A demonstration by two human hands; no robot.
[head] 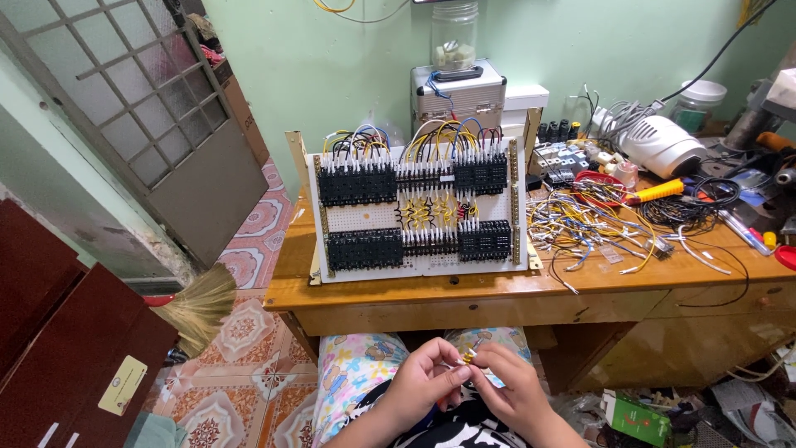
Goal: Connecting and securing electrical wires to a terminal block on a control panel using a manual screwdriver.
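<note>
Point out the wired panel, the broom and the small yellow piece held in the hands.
Panel (419,211): head view, on the white board between the black blocks.
Broom (201,305): head view, on the straw bristles.
Yellow piece (470,355): head view, on its middle, pinched between both hands' fingertips.

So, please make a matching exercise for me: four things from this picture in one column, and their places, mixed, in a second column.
Things:
1. small yellow-and-metal connector piece
2. white perforated wiring panel with black terminal blocks
3. straw broom
4. clear glass jar

Places:
A. on the tiled floor, left of the desk
B. on top of the silver metal case
C. between the fingertips of both hands
D. leaning on the wooden desk

Pairs: 1-C, 2-D, 3-A, 4-B
</note>
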